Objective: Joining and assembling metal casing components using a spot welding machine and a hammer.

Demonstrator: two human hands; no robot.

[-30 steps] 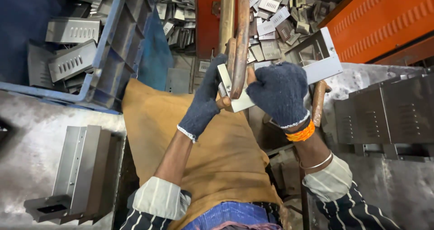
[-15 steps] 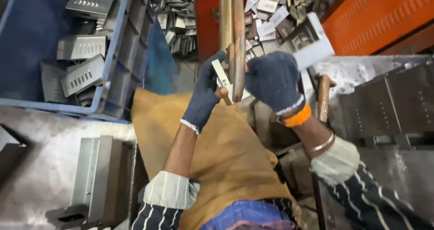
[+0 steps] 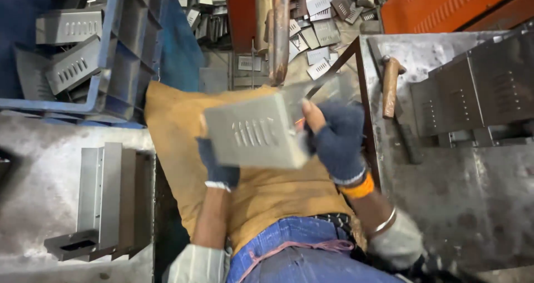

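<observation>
I hold a grey bent sheet-metal part with a row of louvre slots (image 3: 253,131) flat in front of me, over a brown cloth on my lap. My left hand (image 3: 218,169), in a dark blue glove, grips it from below at its left side. My right hand (image 3: 336,138), also gloved with a bare thumb showing, grips its right edge. A rusty vertical bar (image 3: 278,30) stands just beyond the part.
A blue crate (image 3: 125,49) at upper left holds similar slotted parts. More parts lie in a heap on the floor ahead (image 3: 317,16). A hammer (image 3: 390,85) and stacked metal pieces (image 3: 478,94) rest on the grey bench at right. Folded channels (image 3: 103,194) lie at lower left.
The part was up against the vertical bar, held edge-on; now both hands have brought it down and toward me, turned flat with its slotted face up.
</observation>
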